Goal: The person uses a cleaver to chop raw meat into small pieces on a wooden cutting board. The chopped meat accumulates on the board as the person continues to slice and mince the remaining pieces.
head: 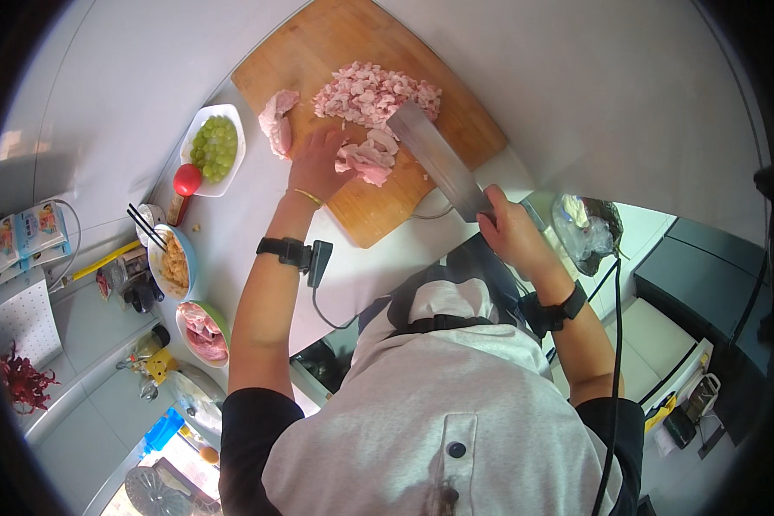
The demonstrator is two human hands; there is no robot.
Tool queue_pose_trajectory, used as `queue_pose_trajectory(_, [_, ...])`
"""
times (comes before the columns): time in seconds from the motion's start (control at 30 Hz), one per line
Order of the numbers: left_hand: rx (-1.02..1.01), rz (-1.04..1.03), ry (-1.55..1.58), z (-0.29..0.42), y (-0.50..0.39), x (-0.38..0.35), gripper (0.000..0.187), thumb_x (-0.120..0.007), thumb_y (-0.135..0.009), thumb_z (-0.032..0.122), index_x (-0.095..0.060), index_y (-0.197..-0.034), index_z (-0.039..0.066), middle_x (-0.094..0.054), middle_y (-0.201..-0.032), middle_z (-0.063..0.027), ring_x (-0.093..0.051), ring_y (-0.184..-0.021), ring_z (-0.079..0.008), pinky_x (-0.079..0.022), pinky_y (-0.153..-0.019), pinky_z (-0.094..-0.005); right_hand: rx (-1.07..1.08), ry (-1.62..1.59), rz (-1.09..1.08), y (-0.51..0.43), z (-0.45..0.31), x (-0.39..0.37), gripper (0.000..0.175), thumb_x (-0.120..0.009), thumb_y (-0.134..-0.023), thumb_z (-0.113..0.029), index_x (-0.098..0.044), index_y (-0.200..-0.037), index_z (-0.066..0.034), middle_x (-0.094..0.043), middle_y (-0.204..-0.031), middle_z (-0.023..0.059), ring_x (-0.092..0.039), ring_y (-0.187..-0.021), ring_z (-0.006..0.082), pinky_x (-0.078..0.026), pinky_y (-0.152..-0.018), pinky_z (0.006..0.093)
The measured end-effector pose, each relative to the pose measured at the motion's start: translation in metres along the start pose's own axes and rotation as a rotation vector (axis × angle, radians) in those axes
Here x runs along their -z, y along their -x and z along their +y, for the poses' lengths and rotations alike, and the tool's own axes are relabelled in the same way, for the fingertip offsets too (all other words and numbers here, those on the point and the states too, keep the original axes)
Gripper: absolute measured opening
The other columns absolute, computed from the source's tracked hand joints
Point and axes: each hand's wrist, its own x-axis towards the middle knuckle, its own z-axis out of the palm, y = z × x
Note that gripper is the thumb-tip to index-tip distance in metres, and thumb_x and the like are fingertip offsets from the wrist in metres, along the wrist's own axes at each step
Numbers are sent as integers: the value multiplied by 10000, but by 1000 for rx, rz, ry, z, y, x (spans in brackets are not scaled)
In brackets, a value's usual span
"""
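Note:
On a wooden cutting board point(451, 84) lies a heap of diced raw meat point(367, 93). Nearer to me are larger slices of raw meat point(371, 158), and my left hand point(321, 161) rests at their left edge, thumb and fingertips against them. Whether it grips them is hard to see. Another raw meat piece point(277, 122) lies left of that hand. My right hand point(513, 229) holds a cleaver point(438, 158) by its handle. The blade slants up and left across the board, its far corner over the edge of the diced heap.
Left of the board stand a white dish point(235, 171) of green grapes, a red round-topped object point(187, 179), a blue bowl point(190, 271) with food and chopsticks, and a green bowl point(222, 322) of raw meat. A plastic-lined bin point(584, 235) is by my right arm. A black cable point(613, 387) hangs there.

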Motion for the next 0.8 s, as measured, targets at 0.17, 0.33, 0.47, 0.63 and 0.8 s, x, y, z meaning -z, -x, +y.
queue_pose_trajectory(0.17, [-112, 5, 35, -10, 3, -15, 474, -819, -673, 145, -611, -1097, 103, -575, -1257, -117, -535, -1173, -335, -488, -926, -404, 12, -4, 11, 1, -5, 0, 256, -597, -867, -35, -432, -1059, -2, -623, -790, 290, -612, -796, 486, -491, -667, 503])
queue_pose_trajectory(0.33, [71, -135, 269, 0, 10, -17, 468, -769, -669, 72, -603, -1107, 80, -620, -1154, -137, -600, -1056, -329, -504, -892, -385, 25, 2, 18, 1, -6, 0, 261, -599, -863, -30, -450, -1075, 6, -628, -796, 285, -616, -800, 481, -500, -675, 485])
queue_pose_trajectory(0.47, [238, -109, 328, 13, 14, -19, 456, -763, -676, 168, -633, -1100, 66, -655, -1079, -148, -608, -1016, -355, -505, -882, -417, 27, -14, 11, -1, -5, -1, 283, -600, -862, -31, -455, -1101, 9, -626, -790, 283, -621, -796, 474, -500, -674, 481])
queue_pose_trajectory(0.63, [172, -66, 131, 17, 17, -19, 447, -766, -676, 218, -647, -1073, 49, -662, -1067, -143, -615, -1016, -350, -500, -896, -432, 42, -6, 9, -1, -1, -4, 297, -604, -861, -35, -451, -1112, 8, -623, -796, 291, -621, -797, 475, -497, -675, 486])
queue_pose_trajectory(0.8, [-75, 23, 57, 13, 22, -12, 426, -750, -708, 206, -629, -1083, 44, -652, -1034, -142, -613, -1010, -350, -493, -902, -422, 65, -10, 18, -1, 3, -6, 302, -604, -862, -39, -446, -1116, 6, -619, -794, 295, -615, -792, 481, -492, -669, 490])
